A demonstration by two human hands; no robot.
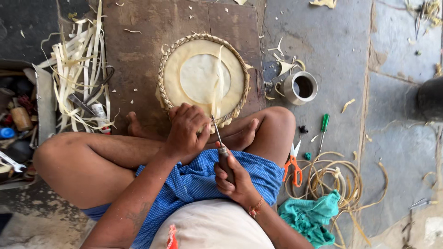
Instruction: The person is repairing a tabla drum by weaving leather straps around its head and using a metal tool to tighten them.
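Left hand (pixel 185 129): I'm seeing it gripping the near rim of the basket (pixel 203 76), centre frame.
Right hand (pixel 233 177): closing round an awl (pixel 220 145), tip touching the rim.
Strip (pixel 217 85): lying across the basket.
Scissors (pixel 292 165): lying right of the knee.

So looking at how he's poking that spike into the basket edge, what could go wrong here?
The awl points toward the left hand gripping the round woven tray; a slip could stab the fingers or the bare foot just below. The right hand pushes from the handle, so a sudden give might also split the braided rim.
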